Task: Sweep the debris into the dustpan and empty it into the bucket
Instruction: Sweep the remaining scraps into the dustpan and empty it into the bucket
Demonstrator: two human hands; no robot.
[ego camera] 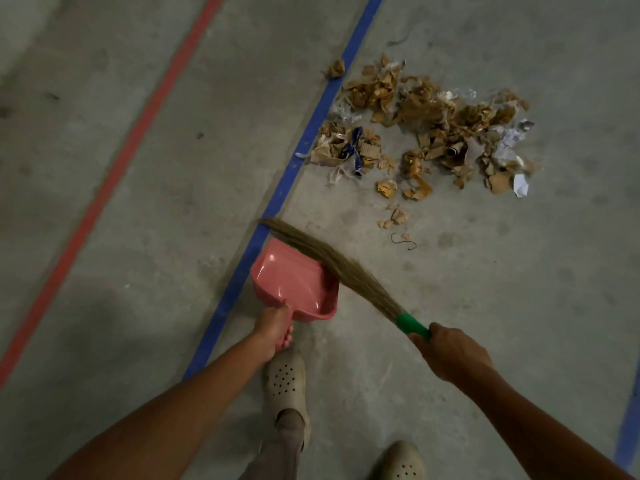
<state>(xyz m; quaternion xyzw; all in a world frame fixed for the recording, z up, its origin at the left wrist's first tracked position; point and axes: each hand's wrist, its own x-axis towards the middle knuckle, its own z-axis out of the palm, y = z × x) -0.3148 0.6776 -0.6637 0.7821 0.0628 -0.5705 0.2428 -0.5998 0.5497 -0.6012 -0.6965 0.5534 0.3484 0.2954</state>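
Observation:
A pile of torn brown cardboard and paper scraps, the debris (429, 129), lies on the concrete floor ahead and to the right. My left hand (273, 329) grips the handle of a pink dustpan (294, 282), which is held just above the floor beside the blue line and holds nothing. My right hand (450, 355) grips the green handle of a grass broom (332, 261). The broom's bristles reach across the dustpan's mouth toward the upper left. No bucket shows in the view.
A blue floor line (304, 143) and a red floor line (138, 133) run diagonally. A few small scraps and a bent wire (403, 239) lie between pile and broom. My two feet in pale perforated clogs (285, 379) stand at the bottom.

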